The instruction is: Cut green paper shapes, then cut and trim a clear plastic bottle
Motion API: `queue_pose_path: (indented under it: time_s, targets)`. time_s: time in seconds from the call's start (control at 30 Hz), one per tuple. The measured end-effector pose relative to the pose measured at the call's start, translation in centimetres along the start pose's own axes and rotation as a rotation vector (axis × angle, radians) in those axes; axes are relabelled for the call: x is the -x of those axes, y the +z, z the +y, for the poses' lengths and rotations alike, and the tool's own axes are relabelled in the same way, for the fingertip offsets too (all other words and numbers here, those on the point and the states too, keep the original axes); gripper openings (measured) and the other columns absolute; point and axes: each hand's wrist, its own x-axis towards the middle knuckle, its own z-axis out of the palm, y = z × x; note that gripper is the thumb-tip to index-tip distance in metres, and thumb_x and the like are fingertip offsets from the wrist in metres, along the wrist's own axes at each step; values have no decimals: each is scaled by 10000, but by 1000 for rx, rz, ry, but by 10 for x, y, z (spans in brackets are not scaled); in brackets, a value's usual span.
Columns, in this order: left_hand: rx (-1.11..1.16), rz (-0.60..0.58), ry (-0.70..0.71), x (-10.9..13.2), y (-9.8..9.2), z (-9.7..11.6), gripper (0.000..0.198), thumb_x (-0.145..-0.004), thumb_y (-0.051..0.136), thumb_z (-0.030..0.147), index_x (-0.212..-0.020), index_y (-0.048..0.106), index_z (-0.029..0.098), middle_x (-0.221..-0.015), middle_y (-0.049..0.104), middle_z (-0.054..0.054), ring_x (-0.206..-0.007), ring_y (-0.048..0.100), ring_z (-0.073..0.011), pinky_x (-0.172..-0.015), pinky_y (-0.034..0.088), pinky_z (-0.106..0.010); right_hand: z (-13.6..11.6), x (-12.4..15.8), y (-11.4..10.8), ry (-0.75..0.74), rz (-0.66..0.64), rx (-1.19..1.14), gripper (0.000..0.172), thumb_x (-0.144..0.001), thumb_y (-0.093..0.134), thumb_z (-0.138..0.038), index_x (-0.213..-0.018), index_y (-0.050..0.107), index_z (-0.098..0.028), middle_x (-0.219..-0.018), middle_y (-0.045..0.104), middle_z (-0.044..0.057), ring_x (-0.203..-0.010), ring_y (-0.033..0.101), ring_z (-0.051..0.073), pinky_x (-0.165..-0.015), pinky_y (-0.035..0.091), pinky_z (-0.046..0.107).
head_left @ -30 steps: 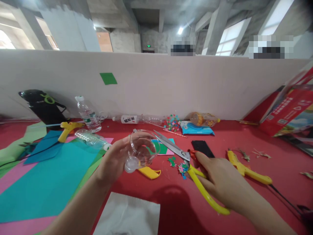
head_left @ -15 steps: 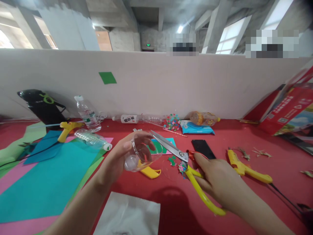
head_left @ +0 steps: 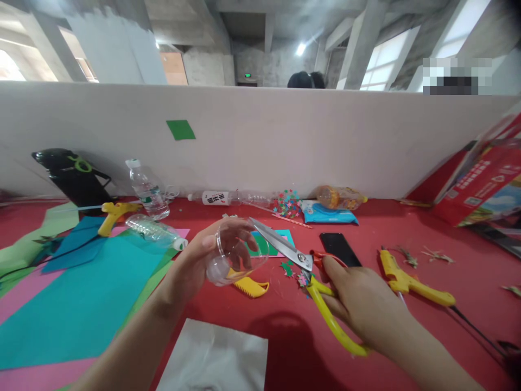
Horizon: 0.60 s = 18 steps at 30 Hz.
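My left hand (head_left: 197,252) is closed around a cut piece of clear plastic bottle (head_left: 232,260), its wide round opening tilted toward the right. Gripped in my right hand (head_left: 360,290) are large scissors (head_left: 280,244) with one red and one yellow handle. Their blades point up and left, the tips close to the rim of the bottle piece; whether they touch it I cannot tell. Below the bottle piece lies a yellow toothed plastic tool (head_left: 252,286). Small star-shaped sequins (head_left: 288,268) are scattered under the scissors.
Coloured paper sheets (head_left: 81,304) cover the left side, with a yellow glue gun (head_left: 109,220) and plastic bottles (head_left: 148,190) behind. A phone (head_left: 340,248) and another glue gun (head_left: 407,282) lie right. A white sheet (head_left: 220,353) is in front; wet wipes (head_left: 331,213) lie by the partition.
The yellow scissor handle has shifted slightly up and left. Both hands keep their hold, and the rest of the view has moved only a little with the camera.
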Motion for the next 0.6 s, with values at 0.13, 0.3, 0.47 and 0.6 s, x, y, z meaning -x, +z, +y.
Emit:
queue_pose_path:
  time_s: [0.13, 0.3, 0.47, 0.6]
  targets:
    - [62, -16, -15, 2, -5, 2, 460, -853, 548, 493, -1143, 714, 177, -960, 719, -72, -725, 651, -162, -640, 498, -243, 2, 0, 3, -7, -45, -15, 210, -901, 492, -333, -742, 381, -253, -456, 594, 4, -372, 604, 251, -448, 131, 267]
    - [95, -80, -84, 3, -14, 1, 530, -864, 480, 518, -1152, 692, 128, -941, 720, -106, -707, 656, -192, -620, 519, -281, 5, 0, 3, -30, -20, -20, 160, -857, 534, -332, -771, 452, -224, -449, 598, 4, -354, 597, 258, -463, 92, 279]
    - [154, -149, -159, 2, -11, 1, 530, -830, 495, 564, -1107, 670, 147, -839, 728, -101, -644, 659, -197, -565, 487, -269, 7, 0, -2, -53, -10, -9, 96, -814, 536, -277, -784, 473, -212, -458, 593, -11, -372, 598, 235, -474, 105, 274]
    - [193, -141, -178, 3, -10, -1, 536, -803, 521, 575, -1084, 655, 139, -836, 730, -104, -636, 651, -189, -577, 479, -263, 8, -1, 2, -65, -26, -6, 146, -796, 591, -290, -775, 467, -215, -469, 609, -9, -377, 601, 223, -470, 112, 261]
